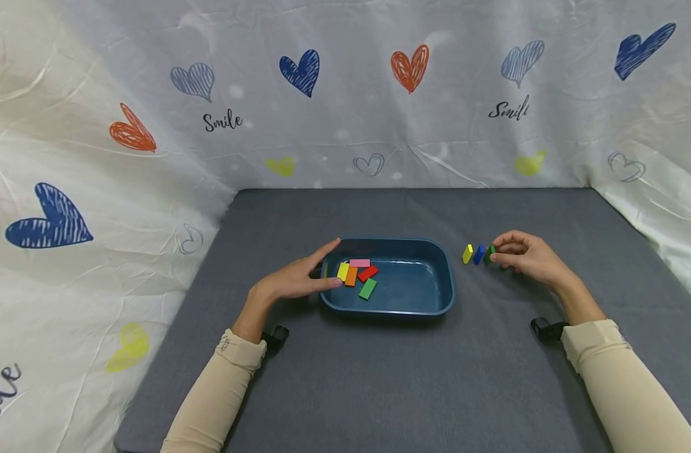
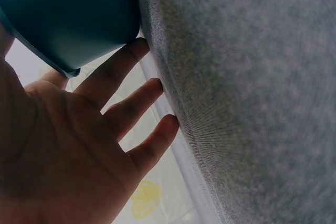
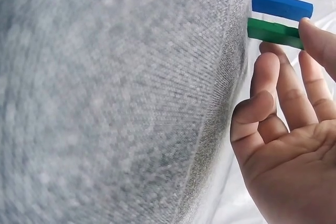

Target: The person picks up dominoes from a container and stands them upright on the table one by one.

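A right hand [image 1: 526, 257] is pinching an upright green block [image 1: 490, 254] on the counter [image 1: 379, 384].
The green block is sitting between its thumb and fingertip, the other fingers curling loosely below; just beyond, a blue block [image 1: 478, 255] and then a yellow block [image 1: 467, 253] are standing in line, slightly apart, to the left. The left hand [image 1: 291, 280] is spreading its fingers wide at the left end of a blue tray [image 1: 419, 283], touching it without closing round it, while flat coloured blocks [image 1: 368, 289] are lying inside near its thumb.

A curtained-off tabletop space: heart-printed sheeting [image 1: 345, 119] hangs behind and beside a grey-covered table [image 1: 402, 384].
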Tool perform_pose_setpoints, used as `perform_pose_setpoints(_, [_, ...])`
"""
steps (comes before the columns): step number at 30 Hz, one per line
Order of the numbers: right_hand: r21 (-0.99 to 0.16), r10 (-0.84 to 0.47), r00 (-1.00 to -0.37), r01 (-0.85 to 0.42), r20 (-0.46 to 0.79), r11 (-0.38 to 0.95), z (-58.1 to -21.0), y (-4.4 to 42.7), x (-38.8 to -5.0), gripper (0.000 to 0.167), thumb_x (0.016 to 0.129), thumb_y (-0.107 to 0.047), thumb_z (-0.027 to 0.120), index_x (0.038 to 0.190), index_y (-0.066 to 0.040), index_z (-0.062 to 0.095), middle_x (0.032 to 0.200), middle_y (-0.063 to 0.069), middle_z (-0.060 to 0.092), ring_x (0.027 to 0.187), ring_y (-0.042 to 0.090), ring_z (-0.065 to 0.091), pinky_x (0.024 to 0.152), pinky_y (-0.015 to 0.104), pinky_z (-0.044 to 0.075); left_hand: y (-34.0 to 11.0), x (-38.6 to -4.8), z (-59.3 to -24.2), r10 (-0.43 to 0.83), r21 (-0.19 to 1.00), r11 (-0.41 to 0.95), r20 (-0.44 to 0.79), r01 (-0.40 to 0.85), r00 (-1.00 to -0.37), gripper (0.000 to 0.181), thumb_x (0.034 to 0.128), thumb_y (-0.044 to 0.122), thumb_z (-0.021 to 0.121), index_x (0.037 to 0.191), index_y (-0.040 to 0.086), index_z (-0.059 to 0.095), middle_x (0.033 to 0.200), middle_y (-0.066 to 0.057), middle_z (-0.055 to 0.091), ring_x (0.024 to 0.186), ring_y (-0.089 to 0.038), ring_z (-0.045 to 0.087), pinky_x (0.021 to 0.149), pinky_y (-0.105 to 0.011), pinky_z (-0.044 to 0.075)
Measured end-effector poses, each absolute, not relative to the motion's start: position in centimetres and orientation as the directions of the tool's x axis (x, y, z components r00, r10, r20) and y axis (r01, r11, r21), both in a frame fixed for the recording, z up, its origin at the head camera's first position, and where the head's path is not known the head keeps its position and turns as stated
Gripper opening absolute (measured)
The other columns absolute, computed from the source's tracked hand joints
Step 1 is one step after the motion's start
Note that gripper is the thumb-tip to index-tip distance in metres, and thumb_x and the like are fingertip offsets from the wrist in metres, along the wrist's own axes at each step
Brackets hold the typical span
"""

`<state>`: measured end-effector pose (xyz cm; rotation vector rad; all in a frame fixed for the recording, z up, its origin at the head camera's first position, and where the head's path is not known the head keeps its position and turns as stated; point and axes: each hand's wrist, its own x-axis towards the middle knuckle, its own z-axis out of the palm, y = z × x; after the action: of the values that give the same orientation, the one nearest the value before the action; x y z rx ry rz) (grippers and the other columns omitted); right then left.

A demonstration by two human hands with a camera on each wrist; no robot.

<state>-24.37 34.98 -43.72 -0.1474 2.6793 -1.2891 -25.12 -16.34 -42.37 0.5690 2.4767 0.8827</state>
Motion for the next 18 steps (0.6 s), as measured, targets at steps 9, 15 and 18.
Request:
perform_pose_setpoints(9, [-0.798, -0.155, -0.984, -0.02, -0.092, 0.602, -43.4, 34.8, -24.2, 0.044, 0.098, -0.034, 0.069, 0.131, -0.007, 0.056, 0.101, -0.022, 0.069, 0.084, 0.012, 0.066, 0.065, 0.033, 0.049, -16.3, -25.0, -42.0, 0.516, 0.669, 0.707, -0.266, 0.229, -0.814, 0.089, 0.0904, 0.066, 0.062, 0.158, 0.055, 0.006, 0.172, 0.002, 0.014, 0.154, -0.036, 0.028, 0.118, -0.068, 0.028])
perform_pose_setpoints(15, [-0.835, -0.146, -0.989, -0.073, -0.009, 0.545, -42.6, 34.2, -23.9, 0.044, 0.097, -0.032, 0.071, 0.13, -0.006, 0.057, 0.118, -0.018, 0.066, 0.093, 0.001, 0.063, 0.073, 0.028, 0.052, -16.4, -25.0, -42.0, 0.526, 0.687, 0.691, -0.265, 0.224, -0.808, 0.088, 0.0915, 0.063, 0.063, 0.158, 0.055, 0.006, 0.172, 0.003, 0.015, 0.154, -0.034, 0.029, 0.119, -0.066, 0.028])
perform_pose_setpoints(18, [-0.844, -0.133, -0.99, -0.106, 0.042, 0.525, -41.8, 33.3, -23.8, 0.041, 0.097, -0.029, 0.071, 0.13, -0.007, 0.058, 0.119, -0.022, 0.065, 0.095, 0.001, 0.061, 0.076, 0.026, 0.052, -16.4, -25.0, -42.1, 0.526, 0.685, 0.693, -0.266, 0.225, -0.808, 0.088, 0.0915, 0.064, 0.063, 0.159, 0.054, 0.007, 0.172, 0.002, 0.016, 0.154, -0.034, 0.028, 0.119, -0.066, 0.028])
